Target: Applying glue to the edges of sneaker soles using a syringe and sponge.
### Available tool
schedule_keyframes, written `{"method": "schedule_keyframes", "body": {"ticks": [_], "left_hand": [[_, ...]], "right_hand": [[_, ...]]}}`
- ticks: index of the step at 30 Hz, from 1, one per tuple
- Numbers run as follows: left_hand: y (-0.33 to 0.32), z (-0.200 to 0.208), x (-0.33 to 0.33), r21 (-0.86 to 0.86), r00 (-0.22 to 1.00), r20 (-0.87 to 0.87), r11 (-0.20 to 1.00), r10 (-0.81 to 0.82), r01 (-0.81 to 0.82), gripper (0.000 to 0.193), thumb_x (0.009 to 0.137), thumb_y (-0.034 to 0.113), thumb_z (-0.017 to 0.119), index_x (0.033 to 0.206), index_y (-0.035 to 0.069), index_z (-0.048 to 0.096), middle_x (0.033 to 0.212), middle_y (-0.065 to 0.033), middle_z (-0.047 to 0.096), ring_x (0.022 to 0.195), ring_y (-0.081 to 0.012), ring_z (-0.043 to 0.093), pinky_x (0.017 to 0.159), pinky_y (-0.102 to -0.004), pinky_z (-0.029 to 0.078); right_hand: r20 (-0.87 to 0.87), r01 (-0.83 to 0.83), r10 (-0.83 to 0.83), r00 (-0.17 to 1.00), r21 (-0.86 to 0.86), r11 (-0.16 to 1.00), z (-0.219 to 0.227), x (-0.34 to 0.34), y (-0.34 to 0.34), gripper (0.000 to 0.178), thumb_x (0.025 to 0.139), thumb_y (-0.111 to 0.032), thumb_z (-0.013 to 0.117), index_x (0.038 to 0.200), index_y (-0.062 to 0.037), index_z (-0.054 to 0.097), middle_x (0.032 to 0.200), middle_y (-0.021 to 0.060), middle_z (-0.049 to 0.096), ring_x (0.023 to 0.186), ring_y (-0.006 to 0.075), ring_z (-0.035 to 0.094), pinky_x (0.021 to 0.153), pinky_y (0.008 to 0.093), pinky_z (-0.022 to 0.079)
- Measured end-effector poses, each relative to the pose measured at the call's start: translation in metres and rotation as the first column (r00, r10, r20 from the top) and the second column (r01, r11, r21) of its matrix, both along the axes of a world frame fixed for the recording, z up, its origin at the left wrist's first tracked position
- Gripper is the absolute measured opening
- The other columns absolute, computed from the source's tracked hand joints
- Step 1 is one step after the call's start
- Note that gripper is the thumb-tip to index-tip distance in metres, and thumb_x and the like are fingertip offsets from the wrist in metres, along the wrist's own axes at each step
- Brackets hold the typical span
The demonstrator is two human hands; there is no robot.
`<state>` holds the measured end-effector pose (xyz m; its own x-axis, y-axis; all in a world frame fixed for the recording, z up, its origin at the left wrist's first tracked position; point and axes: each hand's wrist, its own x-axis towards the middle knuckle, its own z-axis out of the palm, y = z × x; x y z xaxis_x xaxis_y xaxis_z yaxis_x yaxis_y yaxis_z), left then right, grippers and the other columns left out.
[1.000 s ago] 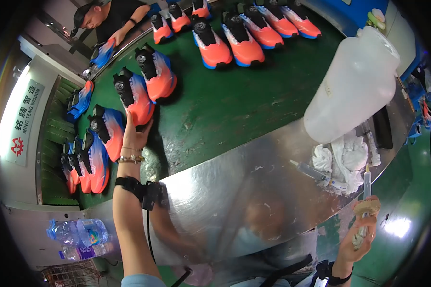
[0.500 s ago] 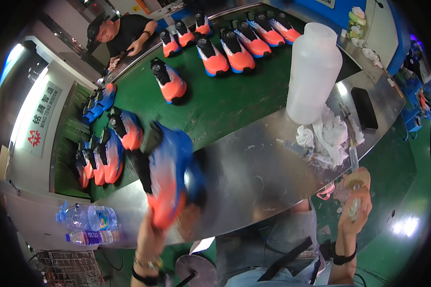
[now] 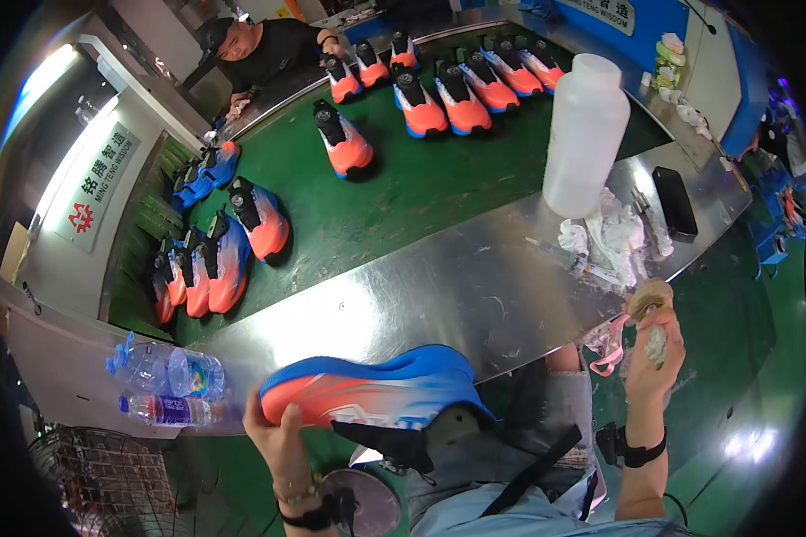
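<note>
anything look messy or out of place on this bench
The crumpled white cloth beside the white bottle looks untidy, bunched up with syringes next to it. One lone shoe stands apart from the grouped shoes on the green table. No spill shows, nor clear damage to the held shoe in the left hand.

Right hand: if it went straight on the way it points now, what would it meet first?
Probably the near edge of the metal counter, just ahead of the right hand. Depth is unclear: if the hand is above counter height, it might clear the edge and meet the syringe lying beyond.
</note>
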<state>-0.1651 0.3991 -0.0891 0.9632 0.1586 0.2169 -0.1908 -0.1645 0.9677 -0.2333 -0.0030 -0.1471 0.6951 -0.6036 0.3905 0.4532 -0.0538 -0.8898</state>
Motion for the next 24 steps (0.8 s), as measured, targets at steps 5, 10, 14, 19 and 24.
{"method": "schedule_keyframes", "body": {"ticks": [5, 10, 14, 19, 24], "left_hand": [[-0.084, 0.043, 0.047, 0.149, 0.846, 0.371, 0.924, -0.382, 0.351, 0.061, 0.056, 0.008, 0.082, 0.105, -0.006, 0.049, 0.099, -0.0188, 0.060, 0.092, -0.0241, 0.060, 0.082, -0.0336, 0.049], [-0.130, 0.047, 0.067, 0.182, 0.643, 0.517, 0.807, -0.565, 0.562, 0.059, 0.056, 0.012, 0.083, 0.102, -0.006, 0.051, 0.095, -0.0210, 0.061, 0.088, -0.0279, 0.062, 0.078, -0.0352, 0.051], [-0.145, 0.050, 0.076, 0.253, 0.534, 0.537, 0.728, -0.653, 0.637, 0.054, 0.059, 0.020, 0.082, 0.098, -0.006, 0.055, 0.089, -0.0209, 0.062, 0.081, -0.0277, 0.064, 0.071, -0.0340, 0.053], [-0.151, 0.051, 0.085, 0.433, 0.433, 0.509, 0.656, -0.744, 0.618, 0.062, 0.070, 0.047, 0.071, 0.097, -0.004, 0.049, 0.085, -0.0203, 0.060, 0.076, -0.0291, 0.063, 0.066, -0.0364, 0.054], [-0.155, 0.051, 0.092, 0.426, 0.412, 0.498, 0.629, -0.763, 0.651, 0.063, 0.070, 0.048, 0.071, 0.097, -0.004, 0.050, 0.084, -0.0202, 0.060, 0.074, -0.0290, 0.063, 0.065, -0.0355, 0.054]], "right_hand": [[0.164, -0.286, 0.252, 0.954, 0.237, 0.928, 0.062, -0.027, 0.039, 0.049, 0.083, -0.052, 0.037, 0.068, -0.0065, 0.048, 0.102, 0.0153, 0.043, 0.101, 0.0287, 0.040, 0.087, 0.0461, 0.035], [0.622, -0.804, 0.631, 0.464, -0.004, 0.595, 0.084, -0.015, 0.053, 0.070, 0.087, -0.059, 0.033, 0.066, 0.0007, 0.064, 0.098, 0.0276, 0.048, 0.086, 0.0363, 0.053, 0.063, 0.0465, 0.052], [0.538, -0.789, 0.633, 0.557, 0.105, 0.605, 0.096, -0.007, 0.058, 0.066, 0.091, -0.050, 0.036, 0.051, -0.0038, 0.061, 0.086, 0.0169, 0.047, 0.062, 0.0366, 0.058, 0.060, 0.0390, 0.048], [0.559, -0.766, 0.573, 0.599, 0.194, 0.612, 0.094, 0.003, 0.065, 0.067, 0.092, -0.049, 0.034, 0.052, -0.0030, 0.062, 0.086, 0.0180, 0.048, 0.064, 0.0373, 0.058, 0.060, 0.0398, 0.048], [0.551, -0.841, 0.674, 0.492, 0.099, 0.532, 0.092, 0.021, 0.053, 0.067, 0.092, -0.048, 0.032, 0.053, -0.0031, 0.062, 0.084, 0.0190, 0.051, 0.058, 0.0359, 0.057, 0.058, 0.0385, 0.049]]}}
